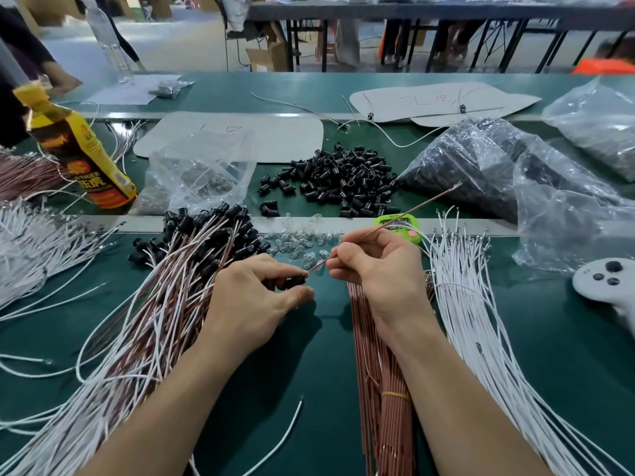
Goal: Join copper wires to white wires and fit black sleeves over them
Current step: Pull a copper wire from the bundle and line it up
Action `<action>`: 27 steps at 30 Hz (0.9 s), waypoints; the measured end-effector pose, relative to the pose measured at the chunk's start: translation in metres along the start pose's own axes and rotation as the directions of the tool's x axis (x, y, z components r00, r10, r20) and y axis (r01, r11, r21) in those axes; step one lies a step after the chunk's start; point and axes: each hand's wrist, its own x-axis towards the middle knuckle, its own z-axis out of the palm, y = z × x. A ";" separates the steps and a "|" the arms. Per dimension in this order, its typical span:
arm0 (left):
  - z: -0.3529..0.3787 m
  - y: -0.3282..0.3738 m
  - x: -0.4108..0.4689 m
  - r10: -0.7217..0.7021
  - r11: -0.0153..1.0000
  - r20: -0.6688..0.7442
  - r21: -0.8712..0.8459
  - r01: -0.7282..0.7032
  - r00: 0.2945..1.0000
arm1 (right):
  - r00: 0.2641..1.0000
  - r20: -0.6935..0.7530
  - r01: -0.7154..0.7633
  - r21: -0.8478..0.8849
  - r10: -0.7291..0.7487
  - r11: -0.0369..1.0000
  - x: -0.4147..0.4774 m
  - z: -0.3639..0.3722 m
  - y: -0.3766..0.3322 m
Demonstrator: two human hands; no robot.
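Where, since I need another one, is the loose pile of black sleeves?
Head view: the loose pile of black sleeves lies mid-table, near centre, between a clear bag on its left and a dark bag on its right.

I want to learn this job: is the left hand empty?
No, the left hand pinches a black sleeve, while the right hand pinches a copper wire.

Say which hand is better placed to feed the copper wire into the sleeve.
Right. The right hand pinches the copper wire, its tip right by the sleeve that the left hand holds.
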 end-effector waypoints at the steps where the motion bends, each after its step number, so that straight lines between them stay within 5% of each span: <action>1: 0.001 0.000 0.000 0.002 1.000 -0.005 -0.005 -0.002 1.000 | 1.000 0.011 -0.011 -0.001 0.011 1.000 -0.001 0.001 0.000; 16: 0.002 0.003 -0.004 0.077 0.996 -0.064 -0.046 -0.080 0.995 | 0.988 0.125 -0.080 -0.059 0.086 0.995 -0.007 0.006 0.005; 20: 0.003 0.002 -0.003 0.080 0.995 -0.070 -0.052 -0.084 0.994 | 0.996 0.088 0.002 -0.275 0.023 0.961 -0.006 0.007 0.008; 27: 0.002 -0.001 0.001 0.009 0.955 -0.038 -0.295 -0.020 0.999 | 0.999 0.042 -0.019 -0.234 0.029 0.972 -0.005 0.008 0.007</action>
